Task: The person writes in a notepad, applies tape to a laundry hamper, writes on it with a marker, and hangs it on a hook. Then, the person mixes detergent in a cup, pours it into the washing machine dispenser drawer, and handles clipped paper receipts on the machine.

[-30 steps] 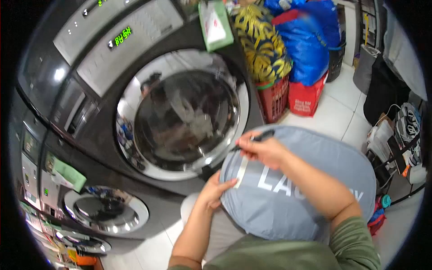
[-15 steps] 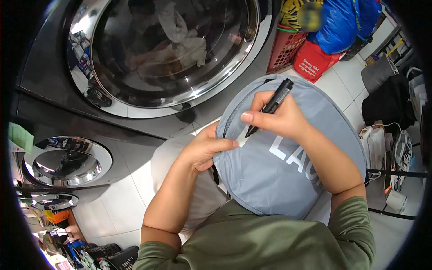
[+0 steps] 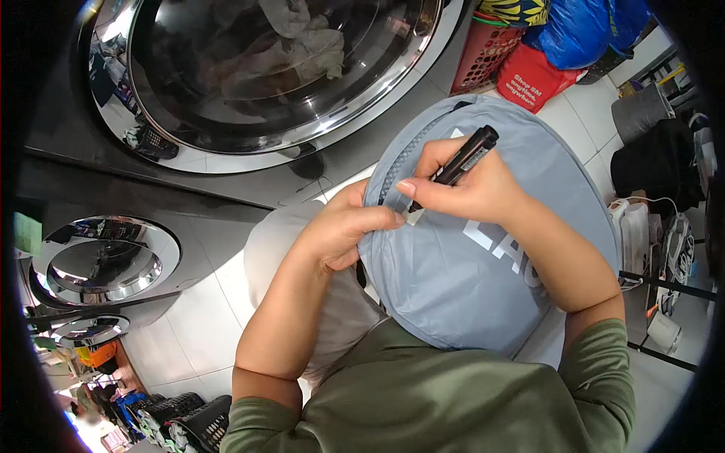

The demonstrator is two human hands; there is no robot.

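A round grey fabric laundry bag [image 3: 445, 294] with white lettering and a zipper along its rim lies across my lap. My left hand [image 3: 349, 228] is closed around its left edge, thumb on top. The tip of that thumb presses beside a small pale strip [image 3: 414, 217] on the fabric; part of the strip is covered. In my right hand [image 3: 476, 189] is a black marker [image 3: 470, 155], gripped like a pen and tilted. Its lower end points at the strip, but I cannot tell whether the tip touches it.
Ahead stands a dark front-load machine [image 3: 302, 172] with cloth behind its round door. Smaller round doors [image 3: 106, 260] are at the left. A red basket [image 3: 483, 57], a red bag [image 3: 532, 79] and a blue bag [image 3: 574, 34] sit at the upper right. A rack [image 3: 657, 283] holds items at right.
The marker and my right hand have shifted slightly up and left, with the marker's lower end now partly behind my thumb. The camera view has tilted a little. My left hand keeps its hold.
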